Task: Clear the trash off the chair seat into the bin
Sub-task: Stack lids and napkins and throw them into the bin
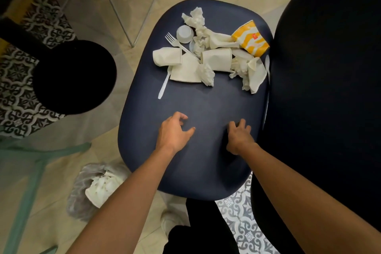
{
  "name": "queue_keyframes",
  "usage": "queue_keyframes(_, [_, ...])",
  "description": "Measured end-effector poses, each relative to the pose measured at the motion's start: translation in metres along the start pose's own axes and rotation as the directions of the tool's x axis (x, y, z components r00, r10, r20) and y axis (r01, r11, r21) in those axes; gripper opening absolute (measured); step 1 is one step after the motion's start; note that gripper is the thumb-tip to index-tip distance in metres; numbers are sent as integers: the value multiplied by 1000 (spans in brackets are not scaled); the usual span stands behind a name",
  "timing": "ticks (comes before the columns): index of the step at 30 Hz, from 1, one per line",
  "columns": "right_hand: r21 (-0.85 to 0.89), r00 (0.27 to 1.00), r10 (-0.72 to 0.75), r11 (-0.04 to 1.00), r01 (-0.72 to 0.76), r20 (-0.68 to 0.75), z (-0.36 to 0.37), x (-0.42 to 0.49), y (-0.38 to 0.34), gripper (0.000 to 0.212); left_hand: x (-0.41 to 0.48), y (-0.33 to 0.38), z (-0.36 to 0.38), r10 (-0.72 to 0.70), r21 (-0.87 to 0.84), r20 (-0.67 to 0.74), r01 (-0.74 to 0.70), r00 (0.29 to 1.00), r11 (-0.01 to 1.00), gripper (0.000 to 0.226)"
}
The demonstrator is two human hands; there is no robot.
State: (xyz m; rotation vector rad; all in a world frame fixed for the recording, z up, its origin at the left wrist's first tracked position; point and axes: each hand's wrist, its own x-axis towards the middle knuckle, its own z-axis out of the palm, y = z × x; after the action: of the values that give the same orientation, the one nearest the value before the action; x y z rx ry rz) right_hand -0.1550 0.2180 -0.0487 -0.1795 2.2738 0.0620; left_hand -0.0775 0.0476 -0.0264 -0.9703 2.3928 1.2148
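hands: left hand (pixel 175 130) and right hand (pixel 240 136) held empty, loosely curled | crumpled white paper napkins (pixel 206 74), white paper cups (pixel 216 59): judged light, crushable, best scooped together | white plastic fork (pixel 177 43): best taken by handle

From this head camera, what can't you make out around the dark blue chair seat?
All head view.
Round black container: uniformly dark, inside unseen.
Red logo on the yellow-striped paper carton: too small to read.
White plastic utensil at the seat's right edge: end hidden by the black chair back.
Clear plastic floor bag: blurred.
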Motion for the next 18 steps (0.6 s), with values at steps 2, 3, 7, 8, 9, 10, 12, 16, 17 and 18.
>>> queue_keyframes(2, [38,999,-31,999,32,-11,-1,2,-1,54,1,1,5,-2,-10,25,2,1000,1000,39])
queue_keyframes(3, [64,998,-63,996,64,-17,-3,4,-3,56,3,2,7,-4,-15,42,4,999,1000,39])
queue_keyframes(7, [174,966,-250,950,259,-72,-16,6,-23,64,10,8,15,-24,-45,123,30,992,999,45])
queue_keyframes(8, [187,950,-300,932,312,-88,-20,7,-28,64,12,10,16,-33,-53,132,41,991,998,47])
queue_keyframes(9, [201,933,-345,911,359,-105,-25,8,-34,62,15,13,16,-43,-65,136,52,990,997,49])
queue_keyframes(10, [213,916,-380,892,399,-124,-30,10,-38,60,18,17,16,-51,-83,141,64,989,994,51])
queue_keyframes(12, [240,887,-432,854,461,-165,-39,13,-46,58,24,25,15,-61,-138,157,83,986,987,52])
queue_keyframes(16, [305,851,-479,795,524,-213,-57,21,-55,59,40,40,14,-73,-274,154,114,985,955,36])
queue_keyframes(17, [306,847,-488,789,532,-212,-62,23,-55,62,44,43,14,-72,-287,148,113,986,951,33])
queue_keyframes(18, [303,843,-497,787,537,-204,-66,26,-54,68,49,46,13,-72,-293,143,112,987,950,31])
